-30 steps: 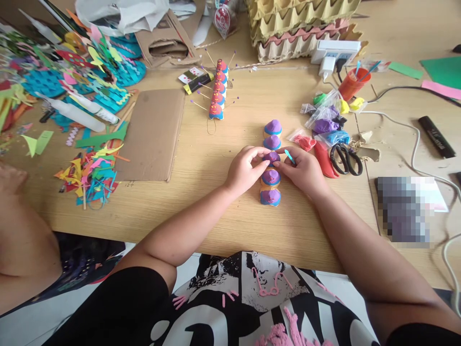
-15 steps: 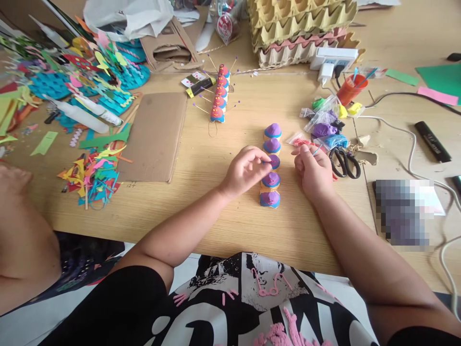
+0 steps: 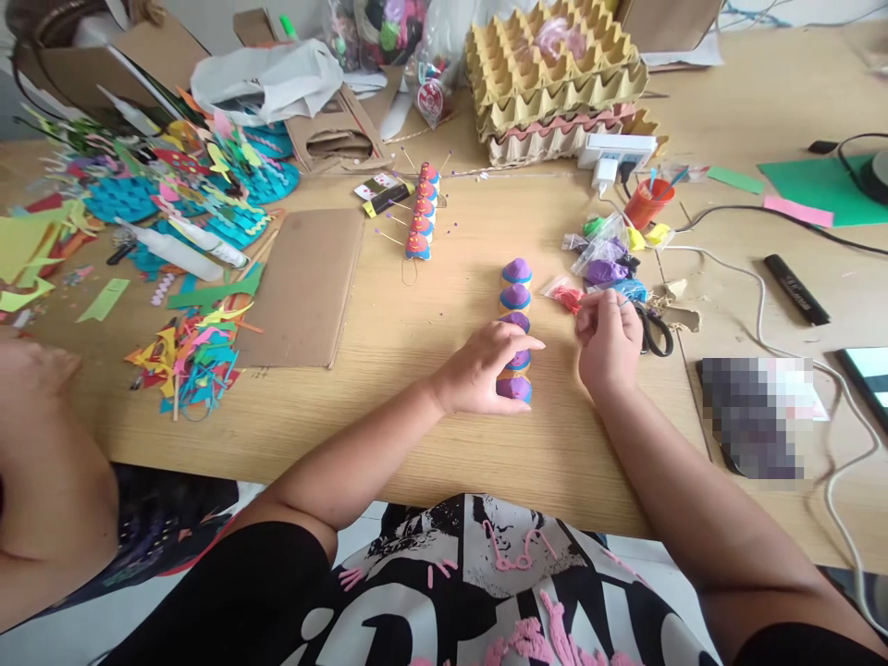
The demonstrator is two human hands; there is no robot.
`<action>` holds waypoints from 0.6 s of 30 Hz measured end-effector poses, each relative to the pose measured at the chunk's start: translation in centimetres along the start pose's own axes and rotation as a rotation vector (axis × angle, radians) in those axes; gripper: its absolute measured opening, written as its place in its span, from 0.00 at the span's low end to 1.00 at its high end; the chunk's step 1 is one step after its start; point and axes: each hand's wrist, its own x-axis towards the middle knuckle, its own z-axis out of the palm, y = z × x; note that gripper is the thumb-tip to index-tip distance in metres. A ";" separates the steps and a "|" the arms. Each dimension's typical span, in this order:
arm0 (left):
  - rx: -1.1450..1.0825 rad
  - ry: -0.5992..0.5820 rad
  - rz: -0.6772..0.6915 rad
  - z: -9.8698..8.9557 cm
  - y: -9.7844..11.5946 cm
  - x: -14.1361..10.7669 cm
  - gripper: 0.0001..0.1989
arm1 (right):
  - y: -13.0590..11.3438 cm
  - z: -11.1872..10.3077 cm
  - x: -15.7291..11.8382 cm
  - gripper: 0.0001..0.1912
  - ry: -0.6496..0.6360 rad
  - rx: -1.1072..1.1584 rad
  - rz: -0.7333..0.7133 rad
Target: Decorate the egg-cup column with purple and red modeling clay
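A strip of egg-carton cups (image 3: 515, 296), painted blue and orange with purple clay cones on top, lies lengthwise before me. Over its nearer cups is my left hand (image 3: 478, 370), thumb and fingers spread apart; the thumb lies by the nearest cup and a finger reaches across the strip. Whether it presses on the strip, I cannot tell. To the right, my right hand (image 3: 609, 338) is closed around a thin blue stick, mostly hidden by the fingers. Just beyond it lie bagged red clay (image 3: 567, 298) and black-handled scissors (image 3: 658, 333).
A finished-looking red and blue caterpillar (image 3: 422, 217) with pin-like sticks stands farther back. Cardboard (image 3: 305, 287) and paper scraps (image 3: 198, 356) lie left, near another person's arm (image 3: 48, 462). Egg trays (image 3: 555, 102), an orange cup (image 3: 648, 205) and cables (image 3: 763, 305) are at the right.
My left hand has left its pinch at the middle cone, moved toward the strip's near end and spread its fingers. My right hand stays closed nearby. The view has tilted up slightly.
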 end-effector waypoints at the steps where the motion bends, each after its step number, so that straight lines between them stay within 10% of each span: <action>1: -0.002 0.016 -0.001 0.0 -0.1 0.0 0.44 | -0.1 -0.2 0.1 0.26 0.007 -0.037 -0.047; 9: -0.151 0.437 -0.146 0.3 -1.5 0.1 0.34 | -0.8 -2.4 2.1 0.19 -0.068 -0.915 -0.499; 18: -0.238 0.728 -0.504 0.8 -3.0 0.4 0.23 | 0.5 -1.2 4.2 0.12 -0.337 -1.453 -0.534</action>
